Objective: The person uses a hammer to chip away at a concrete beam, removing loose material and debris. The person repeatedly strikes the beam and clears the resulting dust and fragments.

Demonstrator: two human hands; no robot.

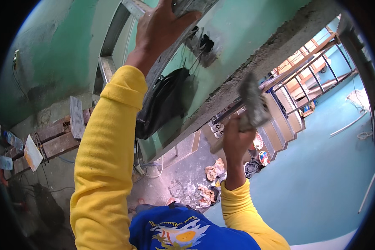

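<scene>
My left hand [159,28] is at the top, its palm and thumb over the grey rail of a ladder [107,70]; its fingertips are cut off by the picture's edge. In front of the chest, my right hand [237,137] grips a trowel [253,103] by the handle. Its blade is blurred and looks coated with grey mortar. Beyond the blade runs the rough, bare concrete edge [265,50] of a green wall [237,37]. Between the hands, a broken hole [207,43] with thin wires opens in that wall. A black bag [165,103] hangs below the hole.
Lower left, a plank scaffold [54,147] carries a loose board [77,117] and plastic bottles [14,140]. Far below are tiled stairs [278,122], a metal railing [312,75], crumpled paper [214,170] and a white cable [157,175]. A blue wall [312,175] stands at right.
</scene>
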